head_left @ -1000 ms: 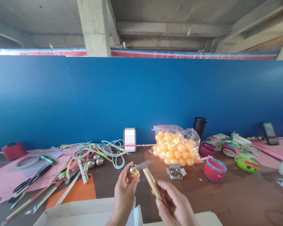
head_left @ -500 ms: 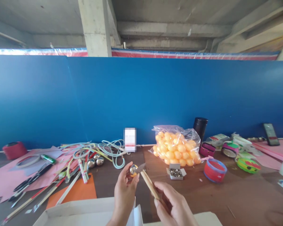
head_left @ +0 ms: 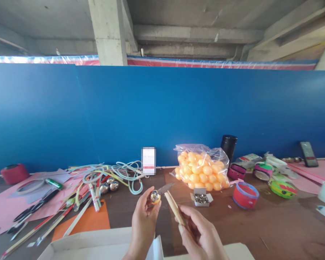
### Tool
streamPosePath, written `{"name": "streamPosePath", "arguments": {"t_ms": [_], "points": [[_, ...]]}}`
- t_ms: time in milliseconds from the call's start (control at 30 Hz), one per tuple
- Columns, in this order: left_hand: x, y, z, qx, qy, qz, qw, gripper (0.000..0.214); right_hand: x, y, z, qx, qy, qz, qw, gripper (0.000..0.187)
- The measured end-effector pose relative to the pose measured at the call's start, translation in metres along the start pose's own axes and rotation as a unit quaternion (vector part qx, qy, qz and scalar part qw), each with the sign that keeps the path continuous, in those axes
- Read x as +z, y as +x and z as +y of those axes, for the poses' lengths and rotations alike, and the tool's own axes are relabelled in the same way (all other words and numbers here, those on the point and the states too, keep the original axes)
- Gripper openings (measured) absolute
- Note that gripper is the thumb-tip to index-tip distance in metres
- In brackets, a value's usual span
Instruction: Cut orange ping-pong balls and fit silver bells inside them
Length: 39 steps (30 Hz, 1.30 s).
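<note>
My left hand pinches a shiny silver ball with an orange-yellow rim around its lower side. My right hand is closed round a pale wooden handle that has a lengthwise slit and leans up to the left. Just above the handle's upper end, a thin grey pointed blade reaches toward the silver ball. I cannot tell whether the blade is joined to the handle or touches the ball. Below my hands lies an open white box, partly cut off by the frame.
A clear bag of orange balls stands behind my hands, with a small box of metal pieces before it. Pale blue tubing, silver balls and scissors lie left. A red-blue ring stands right.
The silver ball has turned and shifted slightly right in my left hand. The grey blade now extends farther right and up. My right hand with the wooden handle has moved slightly right.
</note>
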<state>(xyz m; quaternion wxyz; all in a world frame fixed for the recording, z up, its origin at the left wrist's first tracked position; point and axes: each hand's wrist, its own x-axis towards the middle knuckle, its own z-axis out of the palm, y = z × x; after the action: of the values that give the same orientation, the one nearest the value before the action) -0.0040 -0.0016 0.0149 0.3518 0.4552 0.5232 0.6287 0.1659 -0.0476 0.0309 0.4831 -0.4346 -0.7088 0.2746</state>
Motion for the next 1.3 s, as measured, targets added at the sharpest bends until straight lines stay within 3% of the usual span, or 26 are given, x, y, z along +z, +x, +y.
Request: {"name": "streamPosePath", "arguments": {"t_ms": [400, 567, 967, 1300], "points": [[0.0011, 0.0005, -0.0110, 0.046, 0.005, -0.020, 0.999, 0.036, -0.0028, 0.0011, 0.0031, -0.005, -0.025, -0.048, 0.999, 0.033], [0.0004, -0.0002, -0.0084, 0.035, 0.017, -0.019, 0.999, 0.036, -0.0028, 0.0011, 0.0025, -0.016, -0.010, -0.012, 1.000, 0.031], [0.0010, -0.0001, -0.0033, 0.030, -0.016, -0.013, 0.999, 0.036, -0.0021, 0.0026, -0.0026, 0.009, -0.013, -0.046, 0.999, 0.031], [-0.0010, 0.0009, -0.0034, 0.022, -0.016, 0.002, 1.000, 0.042, 0.0033, 0.0010, -0.0028, 0.001, -0.026, -0.005, 1.000, 0.029]]}}
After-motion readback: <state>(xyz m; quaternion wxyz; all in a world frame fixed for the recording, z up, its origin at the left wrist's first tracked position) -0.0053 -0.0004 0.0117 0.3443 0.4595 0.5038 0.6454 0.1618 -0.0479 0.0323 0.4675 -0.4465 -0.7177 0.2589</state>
